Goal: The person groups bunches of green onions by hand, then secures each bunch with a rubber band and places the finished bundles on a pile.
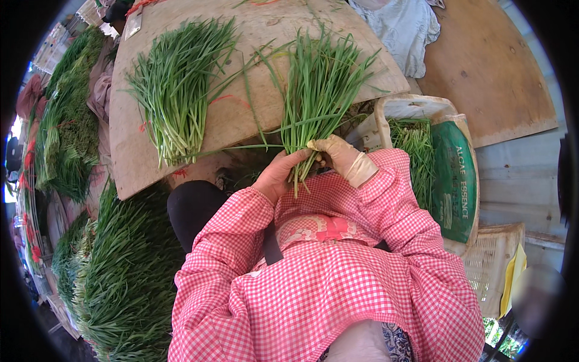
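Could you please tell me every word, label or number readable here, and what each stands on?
Large pale lettering, legible but not copied here: on the green sack along the white crate's side.
Smaller, fainter print on that sack: too blurred to read.

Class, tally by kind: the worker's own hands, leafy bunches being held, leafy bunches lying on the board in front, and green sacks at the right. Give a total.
Left hand and right hand: 2
Held leafy bunch: 1
Lying leafy bunch: 1
Green sack: 1
Total: 5
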Motion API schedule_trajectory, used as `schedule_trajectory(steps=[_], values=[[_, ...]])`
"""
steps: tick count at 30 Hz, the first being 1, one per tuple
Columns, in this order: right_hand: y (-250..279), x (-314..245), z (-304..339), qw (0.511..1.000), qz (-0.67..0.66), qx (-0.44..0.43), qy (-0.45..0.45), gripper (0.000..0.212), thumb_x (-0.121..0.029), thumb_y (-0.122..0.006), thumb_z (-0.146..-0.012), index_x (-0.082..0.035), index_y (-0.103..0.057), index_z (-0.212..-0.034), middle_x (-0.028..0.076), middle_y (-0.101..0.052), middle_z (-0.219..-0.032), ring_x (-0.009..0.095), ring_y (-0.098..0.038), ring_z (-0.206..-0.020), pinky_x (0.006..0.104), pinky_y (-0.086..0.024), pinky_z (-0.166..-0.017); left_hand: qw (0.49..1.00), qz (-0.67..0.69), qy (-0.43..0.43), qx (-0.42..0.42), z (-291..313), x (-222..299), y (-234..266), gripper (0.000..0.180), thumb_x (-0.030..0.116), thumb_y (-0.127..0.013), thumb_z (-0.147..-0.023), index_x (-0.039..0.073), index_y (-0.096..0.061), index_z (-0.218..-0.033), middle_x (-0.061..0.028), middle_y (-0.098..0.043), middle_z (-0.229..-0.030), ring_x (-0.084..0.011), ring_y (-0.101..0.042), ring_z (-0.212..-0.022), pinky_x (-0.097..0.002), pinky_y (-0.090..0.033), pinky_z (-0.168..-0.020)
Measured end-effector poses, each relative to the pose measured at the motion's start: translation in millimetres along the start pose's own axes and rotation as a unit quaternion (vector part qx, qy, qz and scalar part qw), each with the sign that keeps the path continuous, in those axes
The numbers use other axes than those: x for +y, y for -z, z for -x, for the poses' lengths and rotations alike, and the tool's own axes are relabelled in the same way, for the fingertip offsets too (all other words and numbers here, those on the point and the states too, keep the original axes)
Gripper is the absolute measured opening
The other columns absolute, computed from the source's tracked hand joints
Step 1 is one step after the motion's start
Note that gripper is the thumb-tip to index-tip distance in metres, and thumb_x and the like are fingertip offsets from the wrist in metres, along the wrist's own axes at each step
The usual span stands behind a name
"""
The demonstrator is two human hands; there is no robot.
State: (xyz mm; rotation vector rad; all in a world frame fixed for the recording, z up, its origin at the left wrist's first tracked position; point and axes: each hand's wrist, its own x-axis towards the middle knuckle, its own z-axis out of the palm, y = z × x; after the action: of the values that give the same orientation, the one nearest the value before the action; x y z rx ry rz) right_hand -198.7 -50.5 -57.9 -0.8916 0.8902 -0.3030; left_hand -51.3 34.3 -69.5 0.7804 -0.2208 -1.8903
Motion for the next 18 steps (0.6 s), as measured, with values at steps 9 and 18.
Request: schedule_trajectory(steps=[9, 18], values=[[0.0, -10.9, 7.3, 0.989, 0.093, -0.091, 0.068, 0.043, -0.042, -0.065, -0.077, -0.003, -0.06, -0.096, 0.005, -0.06, -0.078, 0.014, -0.057, -0.07, 0.0251, -0.045, -0.057, 0.997, -0.067, 0.045, 0.004, 4.0, 7.1, 2.0, 0.023, 0.015, -0.062, -0.081, 0.004, -0.054, -0.1, -0.0038, -0.058, -0.079, -0.0116, -0.055, -0.059, -0.0239, -0.047, -0.052], [-44.9, -34.2, 77.4, 0.862, 0.484, -0.025, 0.148, 0.041, -0.043, -0.058, -0.082, -0.003, -0.056, -0.078, 0.011, -0.058, -0.072, 0.017, -0.057, -0.069, 0.0296, -0.043, -0.062, 0.909, -0.372, -0.174, 0.072, -14.0, 0.9, 11.4, 0.03, 0.009, -0.062, -0.075, 0.001, -0.051, -0.102, -0.0062, -0.058, -0.079, -0.0143, -0.055, -0.068, -0.0284, -0.045, -0.058]])
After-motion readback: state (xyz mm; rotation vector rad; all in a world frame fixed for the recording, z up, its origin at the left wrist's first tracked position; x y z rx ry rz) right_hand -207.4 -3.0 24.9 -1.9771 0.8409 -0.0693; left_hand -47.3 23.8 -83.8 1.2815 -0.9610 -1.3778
